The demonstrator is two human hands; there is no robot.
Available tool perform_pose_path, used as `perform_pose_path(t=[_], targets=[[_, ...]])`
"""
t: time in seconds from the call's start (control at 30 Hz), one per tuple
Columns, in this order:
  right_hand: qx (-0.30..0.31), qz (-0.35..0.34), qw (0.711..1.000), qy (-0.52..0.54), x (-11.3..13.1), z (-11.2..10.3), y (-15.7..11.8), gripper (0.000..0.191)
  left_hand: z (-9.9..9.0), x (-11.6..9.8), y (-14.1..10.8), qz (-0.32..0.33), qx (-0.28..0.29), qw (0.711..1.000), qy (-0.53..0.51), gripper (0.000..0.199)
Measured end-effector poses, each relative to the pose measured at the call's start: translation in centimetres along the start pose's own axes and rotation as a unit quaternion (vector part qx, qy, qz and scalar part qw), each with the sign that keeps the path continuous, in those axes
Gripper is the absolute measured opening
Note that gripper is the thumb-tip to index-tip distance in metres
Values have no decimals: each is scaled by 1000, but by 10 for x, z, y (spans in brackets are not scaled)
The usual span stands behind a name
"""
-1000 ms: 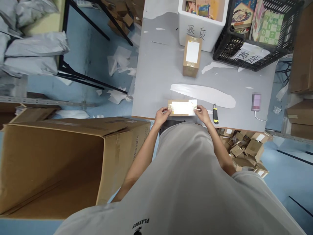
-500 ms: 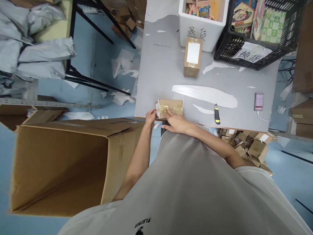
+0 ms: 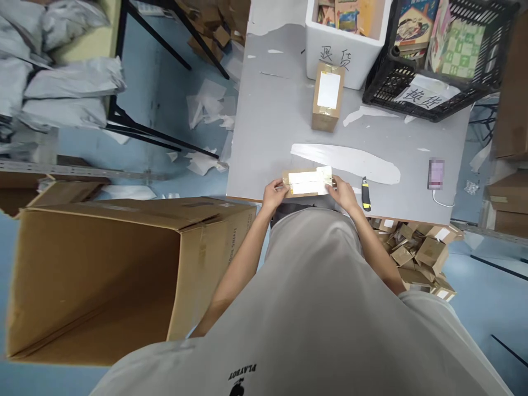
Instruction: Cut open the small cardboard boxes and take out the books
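A small cardboard box with a white label on its upper face is held between my hands at the table's front edge. My left hand is closed on its left end, and my right hand grips its right end, where a white flap or label corner sticks up. Just right of my right hand lies a yellow and black box cutter. Beyond the box a long strip of white paper lies flat on the grey table.
A taped carton stands before a white bin and a black crate of books. A phone on a cable lies at right. A large open cardboard box stands left; small cartons are piled below the table's right side.
The small box has moved right and now shows its white-labelled face instead of the taped one. My right hand has shifted from its top to its right end; my left hand moved right.
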State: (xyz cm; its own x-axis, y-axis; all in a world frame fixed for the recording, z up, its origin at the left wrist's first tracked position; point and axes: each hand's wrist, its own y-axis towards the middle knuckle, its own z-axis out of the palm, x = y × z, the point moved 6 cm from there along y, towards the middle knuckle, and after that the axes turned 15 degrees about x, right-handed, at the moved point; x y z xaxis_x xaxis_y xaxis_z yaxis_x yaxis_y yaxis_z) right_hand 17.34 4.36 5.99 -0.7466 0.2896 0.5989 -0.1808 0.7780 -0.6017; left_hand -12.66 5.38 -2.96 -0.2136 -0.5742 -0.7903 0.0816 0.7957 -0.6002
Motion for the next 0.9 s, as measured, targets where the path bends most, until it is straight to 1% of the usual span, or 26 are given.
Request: perform_pose_path(t=[0.07, 0.13, 0.23, 0.33, 0.43, 0.5, 0.57, 0.63, 0.73, 0.8, 0.9], targets=[[-23, 9, 998, 56, -24, -3, 7, 45, 10, -9, 1, 7, 7, 999, 49, 39], [-50, -5, 993, 107, -41, -4, 10, 35, 15, -17, 2, 29, 8, 997, 75, 38], [-87, -46, 984, 151, -56, -1, 8, 22, 16, -21, 5, 66, 8, 997, 51, 41], [-97, -57, 978, 175, -70, 9, 8, 18, 16, -10, 8, 49, 20, 998, 20, 41], [-76, -27, 980, 180, -88, 24, 11, 14, 16, 8, 6, 15, 34, 999, 16, 34], [-54, -2, 982, 179, -100, 34, 13, 10, 17, 21, 3, 3, 41, 999, 13, 29], [-42, 14, 982, 182, -111, 39, 14, 7, 19, 32, 0, -3, 52, 999, 4, 25], [-45, 20, 980, 192, -120, 38, 16, 11, 21, 39, 2, -4, 62, 998, -9, 26], [-66, 27, 974, 214, -128, 28, 26, 25, 21, 41, 13, -4, 60, 998, -27, 35], [-82, 29, 970, 228, -129, 20, 35, 36, 19, 36, 25, 0, 49, 998, -34, 41], [-97, 21, 962, 254, -122, 9, 51, 45, 17, 21, 44, 12, 36, 998, -40, 49]])
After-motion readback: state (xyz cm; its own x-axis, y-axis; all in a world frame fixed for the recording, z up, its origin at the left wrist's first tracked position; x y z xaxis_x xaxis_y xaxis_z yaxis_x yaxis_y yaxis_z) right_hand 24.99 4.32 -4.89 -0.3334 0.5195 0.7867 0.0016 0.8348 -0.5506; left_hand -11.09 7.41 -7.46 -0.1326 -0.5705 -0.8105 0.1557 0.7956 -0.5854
